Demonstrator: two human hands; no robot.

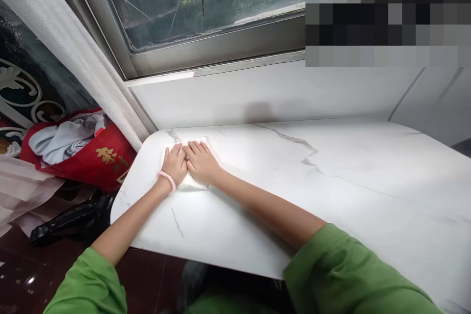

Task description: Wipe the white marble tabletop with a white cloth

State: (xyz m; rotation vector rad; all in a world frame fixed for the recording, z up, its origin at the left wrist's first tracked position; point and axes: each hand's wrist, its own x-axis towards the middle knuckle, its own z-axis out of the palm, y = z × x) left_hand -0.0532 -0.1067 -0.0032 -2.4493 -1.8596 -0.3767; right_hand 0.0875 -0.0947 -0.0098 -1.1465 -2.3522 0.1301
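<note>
A white cloth [193,184] lies flat on the white marbled table [294,196], near its left end. My left hand [175,164] rests flat on the cloth, fingers stretched forward, with a pink beaded bracelet [166,180] at the wrist. Beside it, my right hand [201,161] presses flat on the same cloth, its fingers extended. The two hands touch at the thumbs and index fingers. Beneath the palms, part of the cloth is hidden.
A white wall panel [228,103] runs along the table's far edge, under a metal-framed window [221,49]. Left of the table, a red bag [110,157] holds pale fabric, below a white curtain [73,34]. A black shiny object [73,221] lies near the floor.
</note>
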